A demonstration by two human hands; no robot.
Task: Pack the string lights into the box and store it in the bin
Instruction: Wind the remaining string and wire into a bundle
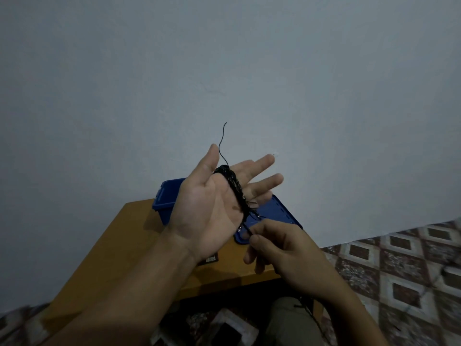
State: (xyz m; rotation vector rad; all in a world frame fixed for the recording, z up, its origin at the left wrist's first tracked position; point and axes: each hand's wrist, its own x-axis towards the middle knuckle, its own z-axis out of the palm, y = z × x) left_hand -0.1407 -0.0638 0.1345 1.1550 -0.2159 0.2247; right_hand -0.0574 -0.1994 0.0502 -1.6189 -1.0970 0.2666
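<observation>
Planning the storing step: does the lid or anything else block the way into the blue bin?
Nothing visible does. The lid lies flat on the table beside the blue bin. The string lights are wound round the left hand, which hides the bin's inside; the right hand pinches their cord.

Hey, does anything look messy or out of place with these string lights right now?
Only a loose end pokes up from the string lights coiled around the left hand, untucked. Otherwise the coil looks tidy, and the right hand pinches the trailing cord.
</observation>
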